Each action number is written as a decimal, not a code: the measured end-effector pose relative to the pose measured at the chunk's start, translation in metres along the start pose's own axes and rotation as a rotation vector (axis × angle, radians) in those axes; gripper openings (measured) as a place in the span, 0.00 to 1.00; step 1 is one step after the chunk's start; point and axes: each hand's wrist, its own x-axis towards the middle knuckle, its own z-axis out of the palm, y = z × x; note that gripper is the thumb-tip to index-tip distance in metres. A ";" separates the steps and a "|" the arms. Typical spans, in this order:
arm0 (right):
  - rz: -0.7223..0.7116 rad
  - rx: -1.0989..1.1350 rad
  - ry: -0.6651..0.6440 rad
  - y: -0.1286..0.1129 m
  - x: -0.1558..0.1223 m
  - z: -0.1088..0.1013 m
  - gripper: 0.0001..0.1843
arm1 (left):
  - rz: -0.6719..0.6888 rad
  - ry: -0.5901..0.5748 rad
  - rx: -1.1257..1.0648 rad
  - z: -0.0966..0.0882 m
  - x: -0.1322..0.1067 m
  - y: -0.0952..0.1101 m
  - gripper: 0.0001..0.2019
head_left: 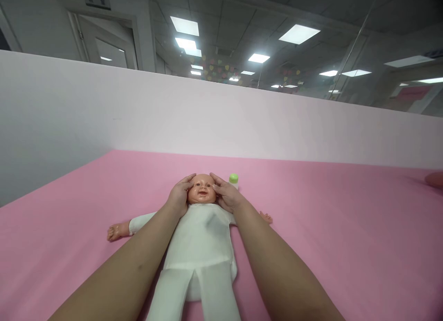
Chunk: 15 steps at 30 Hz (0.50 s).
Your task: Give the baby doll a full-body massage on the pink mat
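A baby doll (200, 238) with a white cloth body lies on its back on the pink surface, its face up and its arms spread to the sides. Against one side of its head (202, 190) rests my left hand (179, 195), fingers stretched toward the crown. My right hand (226, 194) lies along the other side of the head, with fingers extended over the temple. Both hands are open and touch the head without closing round it. Parts of the palms and thumbs are hidden.
A small bottle with a green cap (233, 178) stands just behind my right hand. The pink surface (328, 219) meets a white padded wall (221, 122). At the far right edge is a partly cut-off reddish-brown object (434, 179).
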 end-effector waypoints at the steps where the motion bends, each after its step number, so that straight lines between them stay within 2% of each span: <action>1: 0.003 0.008 -0.006 -0.001 -0.001 0.000 0.36 | -0.001 -0.001 0.000 0.000 -0.001 0.000 0.30; 9: 0.011 0.027 0.016 0.001 -0.002 -0.002 0.39 | 0.004 -0.005 0.019 0.002 -0.001 0.002 0.31; 15: 0.000 0.030 0.109 0.003 0.003 -0.001 0.36 | -0.040 0.095 0.217 0.004 0.006 0.006 0.31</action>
